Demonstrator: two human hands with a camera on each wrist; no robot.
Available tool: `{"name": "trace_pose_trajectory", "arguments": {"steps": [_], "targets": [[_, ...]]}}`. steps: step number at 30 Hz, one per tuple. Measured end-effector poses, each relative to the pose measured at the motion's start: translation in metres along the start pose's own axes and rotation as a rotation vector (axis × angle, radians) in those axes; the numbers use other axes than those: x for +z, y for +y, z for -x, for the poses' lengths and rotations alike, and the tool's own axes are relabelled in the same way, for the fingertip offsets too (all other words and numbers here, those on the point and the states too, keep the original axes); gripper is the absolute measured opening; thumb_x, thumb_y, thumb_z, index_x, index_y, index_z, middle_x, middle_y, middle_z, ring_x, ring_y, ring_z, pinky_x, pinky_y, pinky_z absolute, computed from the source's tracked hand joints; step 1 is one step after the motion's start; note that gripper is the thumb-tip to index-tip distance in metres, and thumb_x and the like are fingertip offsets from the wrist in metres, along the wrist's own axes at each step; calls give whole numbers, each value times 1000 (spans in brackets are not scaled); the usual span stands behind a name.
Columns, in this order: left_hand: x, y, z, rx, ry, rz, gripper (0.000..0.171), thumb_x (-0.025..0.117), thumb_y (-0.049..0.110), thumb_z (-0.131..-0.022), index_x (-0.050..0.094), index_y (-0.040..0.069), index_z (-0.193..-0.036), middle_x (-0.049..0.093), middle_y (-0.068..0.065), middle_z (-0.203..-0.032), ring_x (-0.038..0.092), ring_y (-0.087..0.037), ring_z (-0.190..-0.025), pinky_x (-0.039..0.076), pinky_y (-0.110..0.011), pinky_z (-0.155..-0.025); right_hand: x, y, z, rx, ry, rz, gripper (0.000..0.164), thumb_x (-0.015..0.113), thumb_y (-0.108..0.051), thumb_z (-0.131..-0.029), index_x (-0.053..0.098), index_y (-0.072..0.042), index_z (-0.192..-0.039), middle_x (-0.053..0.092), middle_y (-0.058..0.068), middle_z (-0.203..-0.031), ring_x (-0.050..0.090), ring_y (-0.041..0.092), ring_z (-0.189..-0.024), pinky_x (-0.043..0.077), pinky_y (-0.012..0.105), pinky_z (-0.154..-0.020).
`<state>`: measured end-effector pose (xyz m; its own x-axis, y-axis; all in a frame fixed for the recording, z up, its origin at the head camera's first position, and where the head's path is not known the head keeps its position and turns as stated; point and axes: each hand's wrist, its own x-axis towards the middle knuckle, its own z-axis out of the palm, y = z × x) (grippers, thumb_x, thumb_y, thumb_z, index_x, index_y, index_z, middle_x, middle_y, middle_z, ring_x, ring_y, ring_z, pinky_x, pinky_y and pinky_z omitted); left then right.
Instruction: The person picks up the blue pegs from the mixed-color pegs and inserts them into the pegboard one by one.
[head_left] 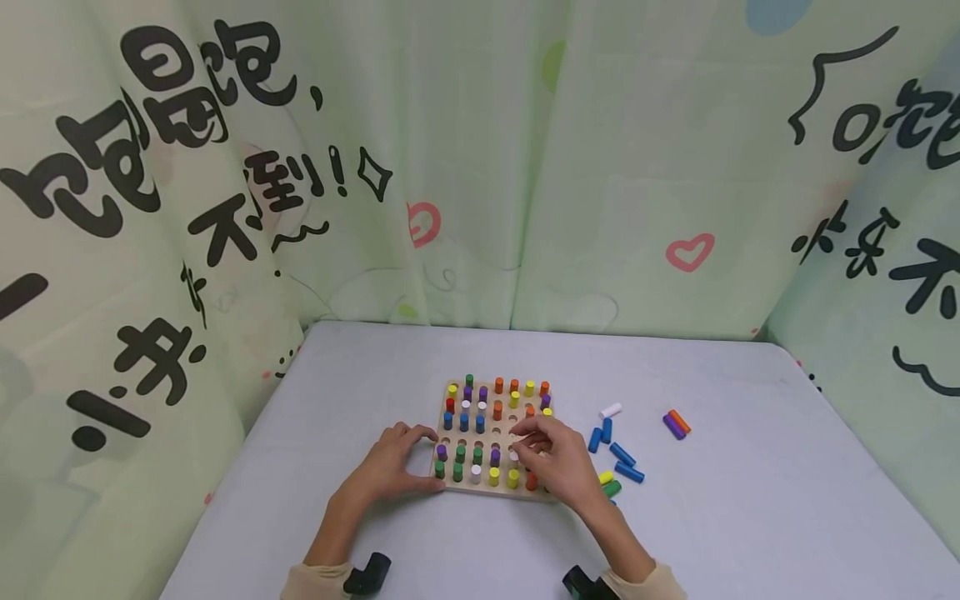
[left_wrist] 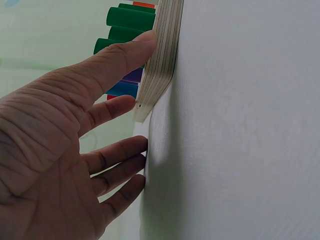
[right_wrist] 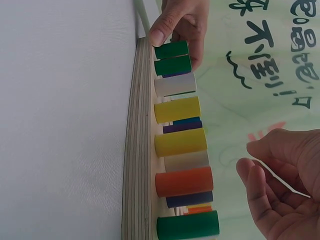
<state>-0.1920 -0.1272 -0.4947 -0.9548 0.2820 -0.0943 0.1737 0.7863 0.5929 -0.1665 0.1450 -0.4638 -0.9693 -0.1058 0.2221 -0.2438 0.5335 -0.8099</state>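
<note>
Pale green curtain behind and along both sides, printed with dark characters and pink hearts. White desk in front of it.

Wooden peg board on the desk, near the centre, lying flat; edge shows layers in both wrist views. Holes visible between rows of pegs.

Left hand at the board's left side: thumb against the near corner, index finger by the left edge, other fingers extended loosely, none wrapped round anything. Right hand above the board's right half, fingers loosely bent, thumb and fingertips slightly apart; no peg seen between them. A white peg stands just under its fingertips; contact cannot be told.

Beige sleeves at both wrists, each with a black device.

Standing pegs upright in the board, mixed colours: three blue pegs side by side at left; near row runs green, green, white, yellow, yellow, orange.

Loose pegs lie right of the board: white, several blue, yellow, green. Farther right, an orange peg and a purple peg lie side by side.
</note>
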Motion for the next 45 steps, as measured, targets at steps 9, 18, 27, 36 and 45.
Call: {"name": "trace_pose_trajectory", "arguments": {"steps": [9,18,27,36,45], "targets": [[1,-2,0,-10,-9,3,64,93,41,-72,62,23,-126,55,-5,-111,49,-24,-104,49,-51,-94,-9,6,8,7,2,-6,20,75,1,-89,71,-6,-107,70,7,-103,66,14,-87,55,21,-76],[-3,2,0,-18,-7,0,64,92,41,-72,62,25,-126,55,-5,-112,50,-24,-104,50,-51,-93,-22,9,15,82,-9,20,21,77,0,-88,72,-5,-108,72,7,-105,67,14,-88,56,23,-75],[-3,2,-2,-12,1,-6,64,92,42,-72,62,25,-126,55,-4,-113,50,-23,-105,51,-50,-93,-32,12,20,106,-6,62,20,77,-6,-90,72,-8,-110,72,3,-105,66,13,-89,55,22,-76],[0,0,-3,-4,-1,-5,64,93,42,-72,62,24,-125,55,-4,-111,49,-23,-103,51,-50,-92,-42,24,26,91,31,81,21,78,-3,-89,72,-4,-109,73,7,-104,68,14,-87,55,21,-72],[1,1,0,-17,-3,-9,63,93,41,-72,63,25,-125,55,-4,-111,50,-24,-105,50,-51,-94,-54,30,32,161,45,118,24,78,-5,-89,71,-3,-112,72,10,-107,67,18,-90,54,18,-75]]}}
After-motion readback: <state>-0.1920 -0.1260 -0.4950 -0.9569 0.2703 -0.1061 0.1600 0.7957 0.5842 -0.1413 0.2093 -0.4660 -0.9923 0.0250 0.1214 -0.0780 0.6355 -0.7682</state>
